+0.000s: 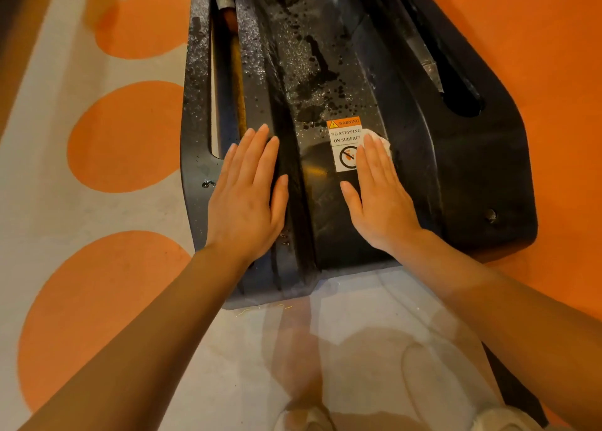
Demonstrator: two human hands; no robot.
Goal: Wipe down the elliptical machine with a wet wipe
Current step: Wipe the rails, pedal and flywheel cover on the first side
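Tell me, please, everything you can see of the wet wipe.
Only a small, crumpled white edge of the wipe shows, past the fingertips of the right hand, which presses it flat on the black cover. It looks like soft cloth or paper. It lies beside the warning label, at its right edge. The rest is hidden under the fingers.

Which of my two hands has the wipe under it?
The right hand: the white wipe shows past its fingertips by the warning label. The left hand lies flat on bare plastic.
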